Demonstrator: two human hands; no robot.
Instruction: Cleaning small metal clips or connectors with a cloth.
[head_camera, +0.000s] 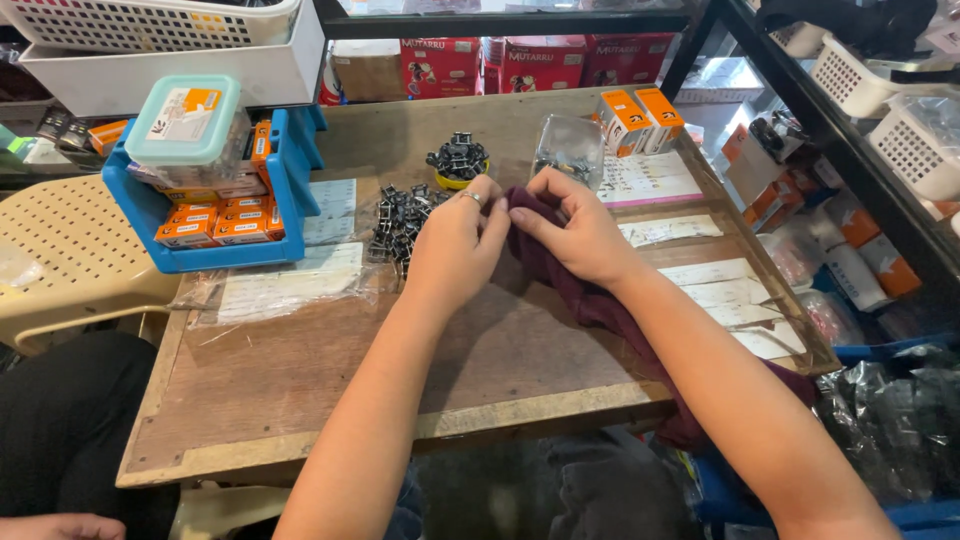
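- Leftmost, a blue tray (140, 215) holds orange boxes (215, 222).
- Left hand (455, 245): grip pinched together, apparently on a small part; the view is poor.
- Right hand (578, 232): grip clamped on the maroon cloth (600, 305), mid-worktop (300, 380).
- Chain links (400, 220) lie heaped, seemingly unwiped.

Your left hand (455, 245) and right hand (575, 235) meet over the maroon cloth (560, 280), beside small metal parts (400, 222) on the table (300, 400).

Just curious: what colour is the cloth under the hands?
The cloth is dark maroon, seen in the head view.
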